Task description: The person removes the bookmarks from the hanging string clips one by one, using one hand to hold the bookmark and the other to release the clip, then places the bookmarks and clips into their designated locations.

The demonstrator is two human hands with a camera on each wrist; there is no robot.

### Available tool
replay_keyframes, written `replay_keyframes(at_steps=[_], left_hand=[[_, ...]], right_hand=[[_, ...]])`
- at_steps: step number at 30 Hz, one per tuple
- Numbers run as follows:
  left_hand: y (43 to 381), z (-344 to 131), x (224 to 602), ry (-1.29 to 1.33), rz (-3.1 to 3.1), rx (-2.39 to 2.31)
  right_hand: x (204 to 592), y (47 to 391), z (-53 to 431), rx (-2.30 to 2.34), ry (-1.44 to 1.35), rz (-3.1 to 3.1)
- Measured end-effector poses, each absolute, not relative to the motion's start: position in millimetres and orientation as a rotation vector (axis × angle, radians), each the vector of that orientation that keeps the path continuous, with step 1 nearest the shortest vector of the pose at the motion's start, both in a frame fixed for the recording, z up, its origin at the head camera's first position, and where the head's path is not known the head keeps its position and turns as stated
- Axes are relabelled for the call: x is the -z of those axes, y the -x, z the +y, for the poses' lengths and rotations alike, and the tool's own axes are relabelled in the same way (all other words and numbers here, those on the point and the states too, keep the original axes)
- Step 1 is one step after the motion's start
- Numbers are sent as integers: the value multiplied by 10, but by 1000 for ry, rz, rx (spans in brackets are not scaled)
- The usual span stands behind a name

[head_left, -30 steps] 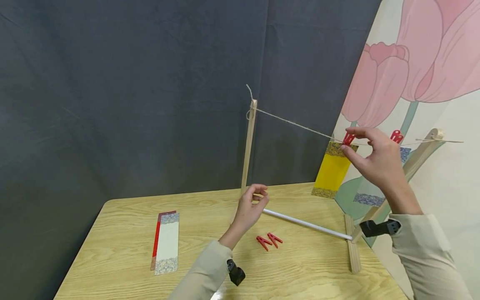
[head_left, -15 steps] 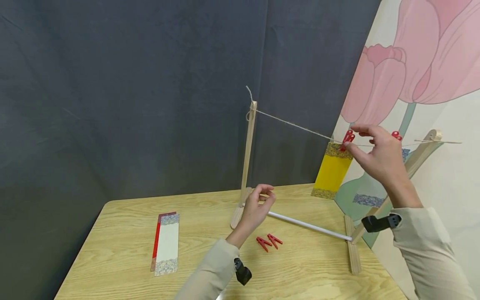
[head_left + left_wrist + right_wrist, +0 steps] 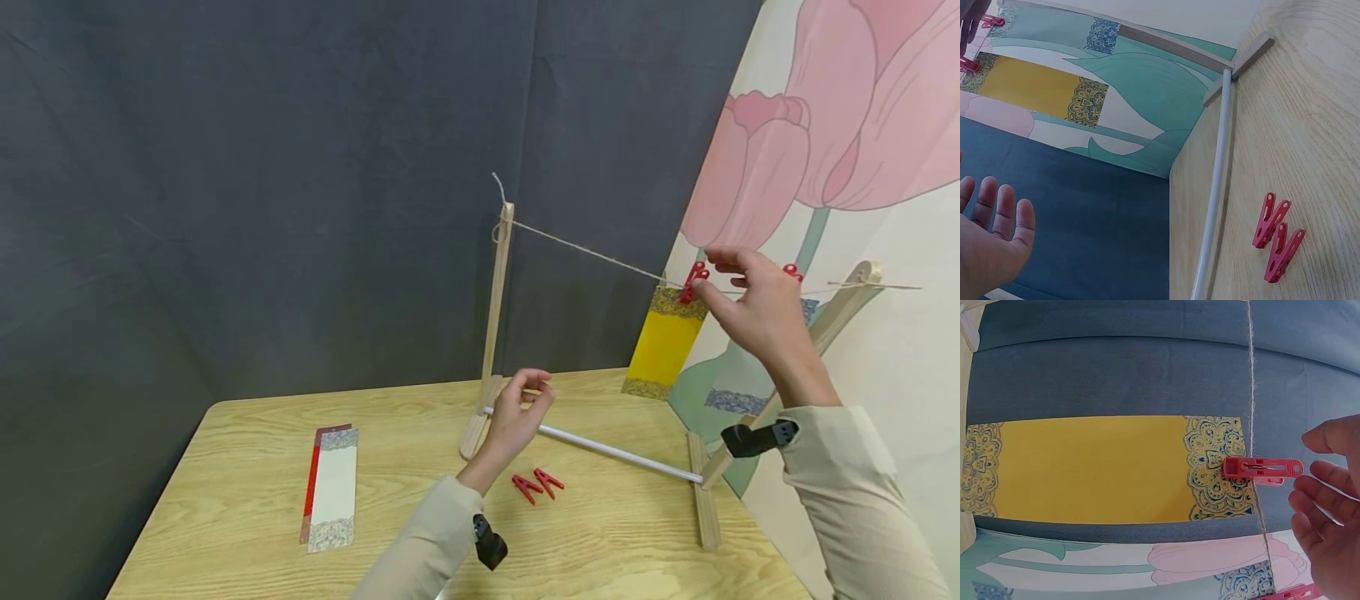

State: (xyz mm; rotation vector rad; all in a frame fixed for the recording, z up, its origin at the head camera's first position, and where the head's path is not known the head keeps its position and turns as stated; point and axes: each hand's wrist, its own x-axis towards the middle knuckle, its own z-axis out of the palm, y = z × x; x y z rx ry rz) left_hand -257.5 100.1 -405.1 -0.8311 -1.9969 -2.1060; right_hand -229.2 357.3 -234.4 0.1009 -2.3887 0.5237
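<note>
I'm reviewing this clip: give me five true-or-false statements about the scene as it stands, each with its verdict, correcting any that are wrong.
1. A red peg clips the yellow card to the string. True.
2. Three loose pegs lie on the table. False: there are two loose pegs.
3. The right hand is beside the yellow card's peg. True.
4. The left hand holds a card. False: it is empty.
5. The white card partly covers the red card. True.
</note>
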Motion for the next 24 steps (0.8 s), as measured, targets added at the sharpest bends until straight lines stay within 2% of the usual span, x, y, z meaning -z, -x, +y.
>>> replay_keyframes(at_steps=[24], left_hand=[[2584,1184,4047,865,-2042,2151]], right_hand=[[2366,2377,3615,-562,-51,-2520]])
